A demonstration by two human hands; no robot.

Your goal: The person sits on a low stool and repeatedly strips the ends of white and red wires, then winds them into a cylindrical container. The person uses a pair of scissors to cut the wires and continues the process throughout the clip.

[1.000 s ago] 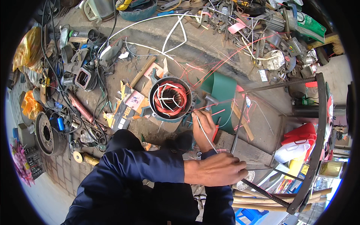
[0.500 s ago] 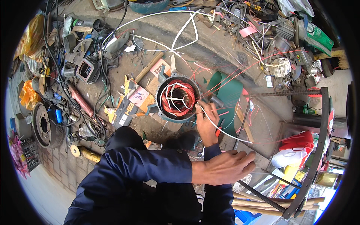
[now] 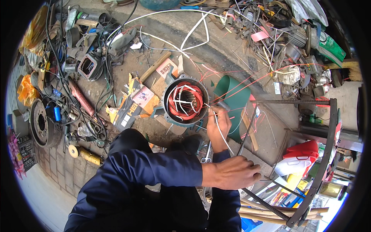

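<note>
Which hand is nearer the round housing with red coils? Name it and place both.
Right. The right hand is close by the round housing, at its lower right; the left hand is farther off, lower and further right in the picture.

left hand point(image 3: 232, 173): palm hidden | teal basin point(image 3: 160, 4): cut by top edge

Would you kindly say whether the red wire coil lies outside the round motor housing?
No, the red wire coil sits inside the round motor housing, which encircles it.
</note>
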